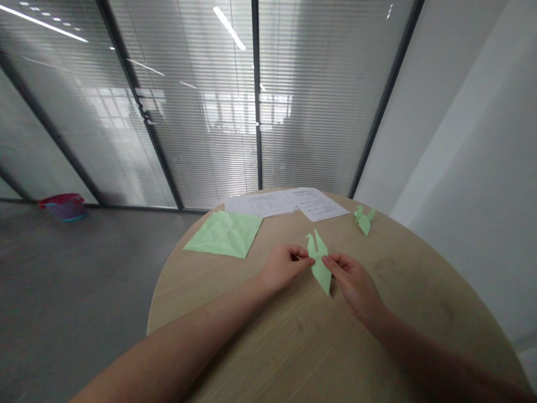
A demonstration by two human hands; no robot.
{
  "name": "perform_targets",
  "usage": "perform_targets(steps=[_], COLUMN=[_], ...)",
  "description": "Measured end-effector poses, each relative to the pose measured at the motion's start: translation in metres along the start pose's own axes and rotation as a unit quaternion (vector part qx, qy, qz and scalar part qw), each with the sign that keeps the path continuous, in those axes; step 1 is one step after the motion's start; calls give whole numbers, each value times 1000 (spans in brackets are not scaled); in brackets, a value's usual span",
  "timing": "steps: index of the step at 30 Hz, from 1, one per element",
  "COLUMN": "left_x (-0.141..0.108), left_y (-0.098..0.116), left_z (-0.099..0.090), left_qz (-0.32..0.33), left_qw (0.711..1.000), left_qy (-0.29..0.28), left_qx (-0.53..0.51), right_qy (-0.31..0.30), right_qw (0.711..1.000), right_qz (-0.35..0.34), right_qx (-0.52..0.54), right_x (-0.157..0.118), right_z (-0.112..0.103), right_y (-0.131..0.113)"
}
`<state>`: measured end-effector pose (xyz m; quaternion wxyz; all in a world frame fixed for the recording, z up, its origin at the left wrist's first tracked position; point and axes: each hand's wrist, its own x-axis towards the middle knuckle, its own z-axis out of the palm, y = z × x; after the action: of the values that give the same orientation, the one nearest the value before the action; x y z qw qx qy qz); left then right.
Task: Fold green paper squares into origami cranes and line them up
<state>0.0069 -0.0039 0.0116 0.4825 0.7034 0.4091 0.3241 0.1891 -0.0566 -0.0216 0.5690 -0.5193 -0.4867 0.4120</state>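
Note:
Between my hands is a light green origami crane point(320, 271), folded flat, with two narrow points standing up and one broad point toward me. The tip of the left narrow point is bent over like a beak. My left hand point(287, 266) pinches its left edge between thumb and fingers. On the opposite edge, my right hand point(351, 280) pinches it the same way. The crane is just over the round wooden table point(268, 347); whether it touches the top, I cannot tell.
A creased green paper sheet point(224, 234) lies at the left of the table. Printed white sheets point(316, 204) overlap along the far edge. A smaller folded green paper figure point(364, 220) sits at the far right. A red and blue basket point(65, 207) stands on the floor by the glass wall.

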Motion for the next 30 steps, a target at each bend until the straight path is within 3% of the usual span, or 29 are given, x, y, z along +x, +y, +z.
perform_targets(steps=[6,13,21,26,30], left_x=[0,1,0,-2,-1], left_y=[1,1,3,5,6], left_z=[-3,-4,4,6,2], left_qz=[4,9,-70,-96,-92], left_qw=[999,998,986,982,981], left_qy=[-42,-18,-47,-21,-4], left_qx=[-6,-58,-142,-159,-169], right_qy=[-18,-70,-27,-66,-95], right_qw=[1000,997,1000,996,995], right_qz=[1,14,-10,16,32], right_qx=[9,13,11,54,29], right_x=[1,2,2,-1,-2], right_z=[-2,-2,-3,3,5], right_y=[4,2,2,-7,-8])
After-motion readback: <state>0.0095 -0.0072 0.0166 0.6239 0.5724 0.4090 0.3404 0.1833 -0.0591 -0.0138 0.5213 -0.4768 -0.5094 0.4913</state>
